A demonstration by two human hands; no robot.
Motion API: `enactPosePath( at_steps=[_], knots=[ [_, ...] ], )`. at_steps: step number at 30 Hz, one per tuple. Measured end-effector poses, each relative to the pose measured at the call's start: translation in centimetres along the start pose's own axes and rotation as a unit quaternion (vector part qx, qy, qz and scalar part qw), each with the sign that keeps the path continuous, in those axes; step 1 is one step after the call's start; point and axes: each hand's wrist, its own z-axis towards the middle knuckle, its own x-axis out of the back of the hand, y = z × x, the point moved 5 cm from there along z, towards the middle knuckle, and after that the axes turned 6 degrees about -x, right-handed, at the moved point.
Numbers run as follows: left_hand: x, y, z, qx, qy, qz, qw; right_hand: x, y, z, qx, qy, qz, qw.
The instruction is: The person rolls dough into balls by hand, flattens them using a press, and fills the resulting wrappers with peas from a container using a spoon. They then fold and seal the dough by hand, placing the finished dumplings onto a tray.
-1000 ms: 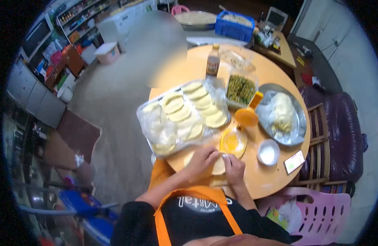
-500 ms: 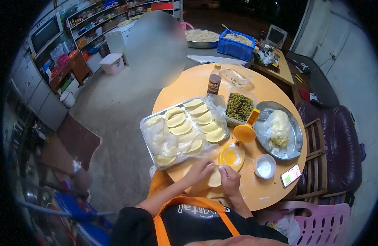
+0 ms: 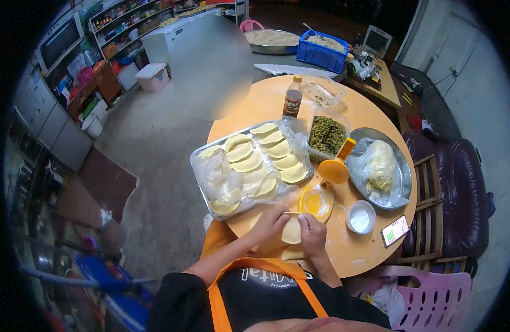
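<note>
Between my two hands hangs a round dough wrapper (image 3: 292,231), pinched at its upper edge. My left hand (image 3: 270,220) grips its left side and my right hand (image 3: 312,231) its right side, fingers closed. Below it, more pale dough (image 3: 293,253) lies near the table's front edge, partly hidden. Just beyond my hands sits an open orange dumpling press (image 3: 316,203) with its round lid raised. To the left, a metal tray (image 3: 198,176) holds several folded half-moon dumplings (image 3: 247,162), partly under clear plastic.
A tub of green filling (image 3: 327,135), a sauce bottle (image 3: 292,97), a metal basin (image 3: 408,182) with bagged dough, a cup of white powder (image 3: 360,217) and a phone (image 3: 395,231) stand on the round table (image 3: 343,260). A pink chair (image 3: 432,299) is at the right.
The view has shifted slightly, so the table's things sit a little further right and, in the middle, higher. Both hands still hold the dough wrapper by its upper edge.
</note>
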Motion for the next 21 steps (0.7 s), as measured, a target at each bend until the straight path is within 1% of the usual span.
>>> enactPosePath(
  at_steps=[2, 5, 8, 11, 14, 15, 17, 18, 20, 21],
  knots=[
    [-0.3, -0.4, -0.1, -0.022, -0.01, 0.027, 0.999, -0.1, -0.7, 0.2, 0.051, 0.008, 0.001, 0.999],
    [-0.3, -0.1, 0.0, 0.01, -0.028, -0.007, 1.0, -0.4, 0.9, -0.4, -0.012, -0.021, 0.024, 0.999],
    [-0.4, 0.0, -0.1, 0.01, -0.016, -0.008, 1.0, 0.0, 0.4, -0.2, -0.032, 0.013, 0.04, 0.999],
    [-0.4, -0.1, -0.2, -0.005, -0.031, 0.026, 0.999, -0.3, 0.7, -0.5, -0.012, -0.054, -0.005, 0.998],
    [-0.2, -0.2, -0.1, 0.01, -0.018, -0.03, 0.999, 0.1, 1.4, -0.5, -0.097, -0.016, 0.038, 0.994],
    [-0.2, -0.1, -0.1, 0.003, -0.024, -0.009, 1.0, 0.3, 0.2, -0.3, -0.034, 0.029, 0.055, 0.997],
    [-0.2, 0.2, -0.1, -0.011, -0.038, 0.031, 0.999, -0.1, 0.4, -0.4, -0.003, 0.0, 0.033, 0.999],
    [-0.3, -0.1, -0.1, -0.004, -0.042, 0.002, 0.999, -0.2, 0.3, -0.5, 0.011, -0.015, 0.021, 1.0],
    [-0.6, -1.1, 0.0, 0.016, -0.046, -0.058, 0.997, 0.2, 0.4, -0.4, -0.031, -0.009, 0.014, 0.999],
    [-0.4, -0.9, -0.2, -0.013, -0.02, -0.04, 0.999, 0.3, 0.5, -0.4, -0.055, -0.008, 0.01, 0.998]
  ],
)
